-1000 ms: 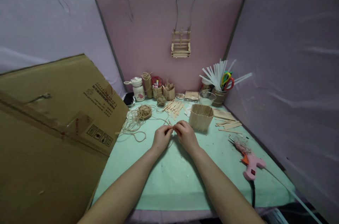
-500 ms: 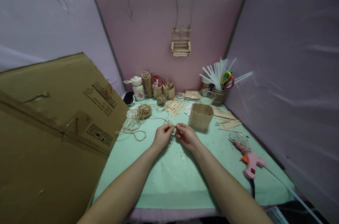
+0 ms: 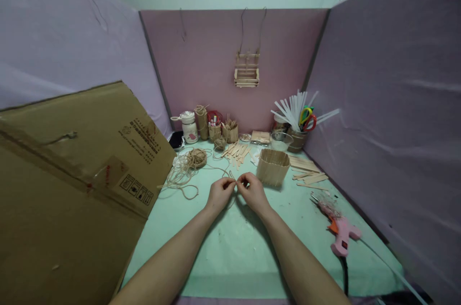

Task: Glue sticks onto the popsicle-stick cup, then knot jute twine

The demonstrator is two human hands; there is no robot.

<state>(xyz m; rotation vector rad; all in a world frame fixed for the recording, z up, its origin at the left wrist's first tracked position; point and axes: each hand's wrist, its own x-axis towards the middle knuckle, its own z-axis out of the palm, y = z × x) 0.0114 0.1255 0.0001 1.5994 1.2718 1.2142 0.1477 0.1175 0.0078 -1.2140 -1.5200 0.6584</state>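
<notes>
My left hand (image 3: 218,194) and my right hand (image 3: 252,191) meet over the middle of the green table (image 3: 230,252). Both pinch a thin strand of jute twine (image 3: 236,183) between thumb and fingers, fingertips almost touching. The strand runs back to a loose tangle of twine (image 3: 180,175) and a twine ball (image 3: 197,156) at the left rear. Just right of my right hand stands a small basket made of craft sticks (image 3: 272,166).
A large cardboard box (image 3: 72,185) fills the left side. A pink glue gun (image 3: 338,230) lies at the right with its black cord. Loose craft sticks (image 3: 237,150), stick cups, a white bottle (image 3: 188,127) and a cup of scissors and white rods (image 3: 298,117) line the back wall.
The view has tilted up a little. My hands stay together on the twine, with only small finger movements.
</notes>
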